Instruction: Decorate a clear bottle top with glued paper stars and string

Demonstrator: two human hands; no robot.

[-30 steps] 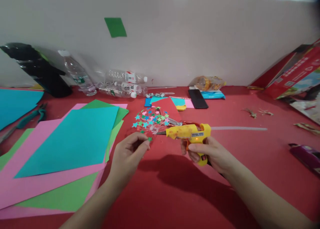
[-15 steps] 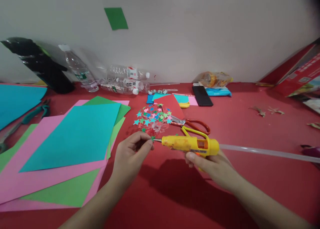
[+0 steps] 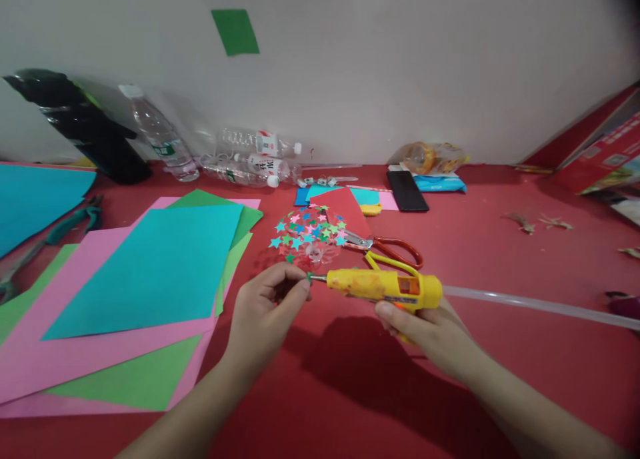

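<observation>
My right hand (image 3: 420, 322) is closed around the handle of a yellow hot glue gun (image 3: 370, 285), which points left. A long clear glue stick (image 3: 530, 303) sticks out of its back. Between the thumb and fingertips of my left hand (image 3: 273, 305) is a small green paper star (image 3: 309, 277), mostly hidden. The gun's metal nozzle meets the star or sits right beside it; I cannot tell if they touch. Just behind my left hand stands a clear plastic piece (image 3: 316, 253) covered with several colourful paper stars (image 3: 296, 243).
Scissors (image 3: 395, 252) lie behind the glue gun. Coloured paper sheets (image 3: 150, 272) cover the left, with pliers (image 3: 60, 235) beyond. Plastic bottles (image 3: 240, 172), a black bottle (image 3: 90, 125), a phone (image 3: 408, 191) and a snack bag (image 3: 433, 159) stand or lie along the wall.
The view has shifted very slightly. Both hands hold nearly the same pose, with the nozzle still at the green star, which now shows a little less.
</observation>
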